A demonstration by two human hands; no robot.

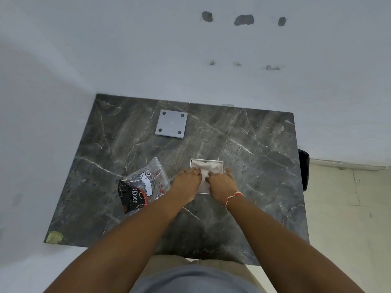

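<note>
Marble, dark grey with pale veins, makes up the worktop [243, 144], which is pushed into a corner of white wall. A white square box [206, 159] stands on it a little right of centre, toward the near side, its top open. A wad of white tissues [204, 166] fills the box and lies inside its rim.

Both hands are in that box. The left grip [188, 179] comes over the left wall, its fingers bent down onto the tissues. The right grip [221, 182] covers the near right part, fingers curled into the wad, with its thumb lying outside along the right wall. I cannot tell whether either grip pinches the tissues or only presses on them. A red and white thread [232, 197] circles the right wrist.

Just left of the left forearm lies a crumpled clear plastic wrapper [146, 182] with black and red print. Farther back, well apart from the box, a flat grey square plate [171, 124] with four dark dots at its corners lies on the marble.
</note>
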